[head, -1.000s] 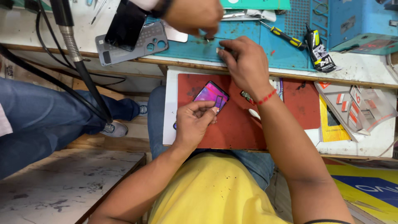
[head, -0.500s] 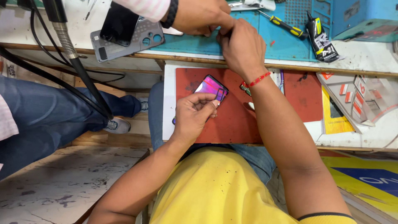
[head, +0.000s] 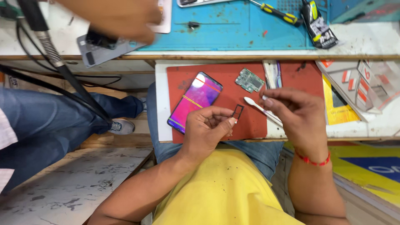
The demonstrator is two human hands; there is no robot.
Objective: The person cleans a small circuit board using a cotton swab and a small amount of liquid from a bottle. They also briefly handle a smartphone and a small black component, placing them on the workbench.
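Bright, even overhead light; shadows soft and short. Glare spot on phone screen (head: 195, 101), toward its 12 o'clock end. Co-worker's hand (head: 121, 18) at 11 o'clock motion-blurred. Centre sharp. Slight wide-angle bending at frame edges.

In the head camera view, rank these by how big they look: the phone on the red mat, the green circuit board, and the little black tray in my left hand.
1. phone
2. circuit board
3. tray, held nearer the camera by the left hand, yet it looks smallest
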